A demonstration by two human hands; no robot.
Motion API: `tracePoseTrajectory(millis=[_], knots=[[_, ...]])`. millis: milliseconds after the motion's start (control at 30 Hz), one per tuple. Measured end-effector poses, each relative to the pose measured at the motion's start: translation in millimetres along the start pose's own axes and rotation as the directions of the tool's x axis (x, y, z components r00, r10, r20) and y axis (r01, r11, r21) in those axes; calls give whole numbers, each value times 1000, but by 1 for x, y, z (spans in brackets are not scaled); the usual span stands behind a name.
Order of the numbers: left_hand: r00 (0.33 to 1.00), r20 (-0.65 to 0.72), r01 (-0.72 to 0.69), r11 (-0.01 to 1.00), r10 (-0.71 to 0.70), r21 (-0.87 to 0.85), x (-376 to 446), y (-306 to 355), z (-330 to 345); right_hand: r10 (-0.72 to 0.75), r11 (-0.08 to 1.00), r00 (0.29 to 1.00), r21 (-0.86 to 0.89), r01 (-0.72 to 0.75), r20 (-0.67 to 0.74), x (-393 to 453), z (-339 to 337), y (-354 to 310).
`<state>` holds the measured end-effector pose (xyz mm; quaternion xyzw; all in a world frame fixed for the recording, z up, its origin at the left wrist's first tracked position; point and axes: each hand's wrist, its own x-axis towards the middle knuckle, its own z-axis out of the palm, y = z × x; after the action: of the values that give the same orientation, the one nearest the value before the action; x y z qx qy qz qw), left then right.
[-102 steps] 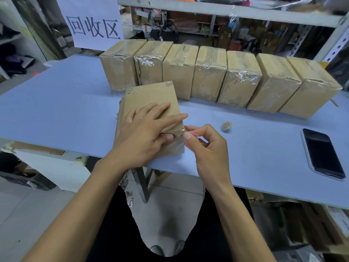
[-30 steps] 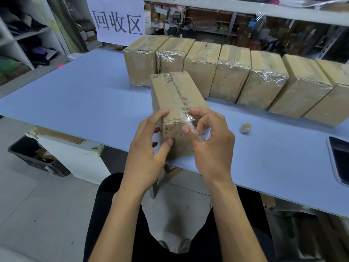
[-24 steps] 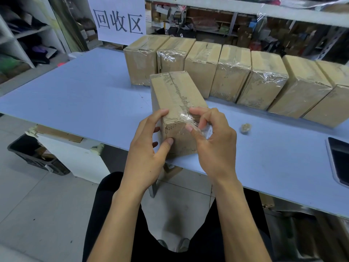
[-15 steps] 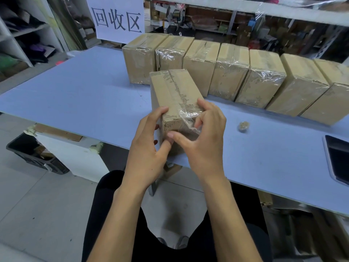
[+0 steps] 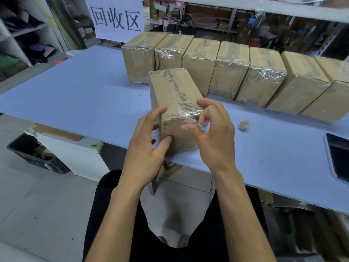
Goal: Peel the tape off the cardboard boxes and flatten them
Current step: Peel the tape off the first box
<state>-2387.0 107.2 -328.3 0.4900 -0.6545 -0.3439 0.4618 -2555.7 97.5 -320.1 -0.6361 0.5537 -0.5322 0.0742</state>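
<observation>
Your left hand (image 5: pixel 149 142) gripped the cardboard box (image 5: pixel 175 103) at the worktop's (image 5: pixel 75 87) near edge while your right hand (image 5: pixel 213 133) pinched the tape (image 5: pixel 190 120), lifted further off the corner than a moment before. Peeling had barely started. Seven taped boxes (image 5: pixel 230 72) waited behind; a phone (image 5: pixel 340 157) lay right.

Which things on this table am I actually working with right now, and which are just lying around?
In the job:
- near box, gripped by the left hand
- clear tape, pinched by the right hand
- row of taped boxes waiting behind

Lying about:
- phone at the table's right edge
- small wad beside the right hand
- paper sign behind
</observation>
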Motion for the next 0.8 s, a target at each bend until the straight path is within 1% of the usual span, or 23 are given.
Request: tracePoseTrajectory(millis=[167,233,300,467,567,667,800], knots=[[1000,-16,1,1000,-1,4,1,0,1,-45,998,999,-32,46,24,3,-8,2],[1000,-19,1,1000,-1,7,1,0,1,-27,1000,997,10,26,75,1,-11,2],[1000,-17,-5,1000,5,8,0,2,2,-10,1000,994,17,8,111,-1,-9,1],[1000,-15,-8,1000,8,12,-1,2,1,-65,996,997,-60,68,41,5,-2,2],[1000,-16,-6,1000,6,3,-1,2,1,-97,991,995,-85,100,37,12,-10,3],[1000,-18,-1,1000,1,3,0,4,3,-118,981,993,-152,120,25,15,-17,5],[999,-24,-20,1000,20,5,0,4,6,-133,976,991,-173,133,13,13,-23,2]])
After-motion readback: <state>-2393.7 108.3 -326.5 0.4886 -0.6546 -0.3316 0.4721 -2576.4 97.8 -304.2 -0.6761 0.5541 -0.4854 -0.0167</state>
